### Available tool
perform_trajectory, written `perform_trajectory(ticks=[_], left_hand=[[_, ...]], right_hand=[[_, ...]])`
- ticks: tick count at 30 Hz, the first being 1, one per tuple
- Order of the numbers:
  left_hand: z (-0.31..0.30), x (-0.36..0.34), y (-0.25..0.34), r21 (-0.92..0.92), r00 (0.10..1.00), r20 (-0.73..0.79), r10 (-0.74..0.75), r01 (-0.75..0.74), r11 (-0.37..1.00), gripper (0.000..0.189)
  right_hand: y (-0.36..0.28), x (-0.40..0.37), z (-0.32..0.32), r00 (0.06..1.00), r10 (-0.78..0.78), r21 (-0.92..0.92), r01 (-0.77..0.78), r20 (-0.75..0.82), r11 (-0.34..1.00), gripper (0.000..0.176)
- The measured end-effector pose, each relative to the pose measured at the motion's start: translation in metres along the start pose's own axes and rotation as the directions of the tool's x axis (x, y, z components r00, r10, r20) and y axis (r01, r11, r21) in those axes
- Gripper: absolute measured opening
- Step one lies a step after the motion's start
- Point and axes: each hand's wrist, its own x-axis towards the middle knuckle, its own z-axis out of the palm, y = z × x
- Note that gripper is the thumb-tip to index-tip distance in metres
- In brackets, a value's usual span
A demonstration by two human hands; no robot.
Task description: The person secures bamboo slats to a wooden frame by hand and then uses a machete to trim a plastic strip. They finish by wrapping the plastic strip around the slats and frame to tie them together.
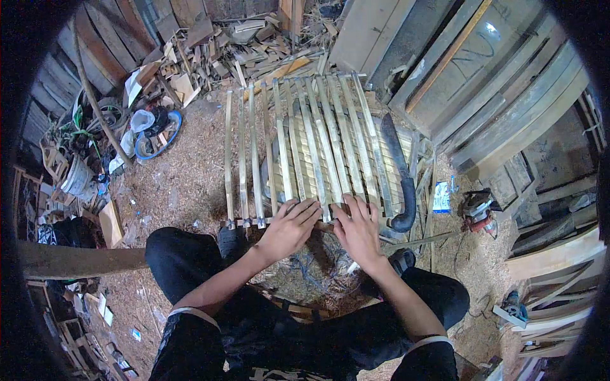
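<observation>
A frame of long, thin wooden slats [309, 136] lies before me, the slats fanned side by side and joined along a near crosspiece [254, 223]. My left hand [289, 230] is over the near slat ends, its fingers bent together onto them. Close beside it, my right hand [357, 230] curls its fingers over the slat ends just to the right. Both hands look closed on the slats, though the fingertips and thumbs are partly hidden. Under the frame sits a stack of pale slatted wood [295, 149]. A dark curved bar [406, 190] runs along its right side.
Sawdust covers the floor [190, 168]. Wood scraps [222, 57] pile up at the back. A blue-rimmed basin [159, 136] stands at left, a red power tool [480, 216] at right. Boards [495, 95] lean on the right; a thick plank [82, 261] juts in from the left.
</observation>
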Motion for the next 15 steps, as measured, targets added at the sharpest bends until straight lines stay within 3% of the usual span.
perform_trajectory(ticks=[15], left_hand=[[0.0011,0.0023,0.0012,-0.101,0.994,-0.11,-0.029,0.018,0.995,0.045]], right_hand=[[-0.0026,0.0069,0.0026,1.0,-0.015,0.128,0.018,-0.023,0.992,0.035]])
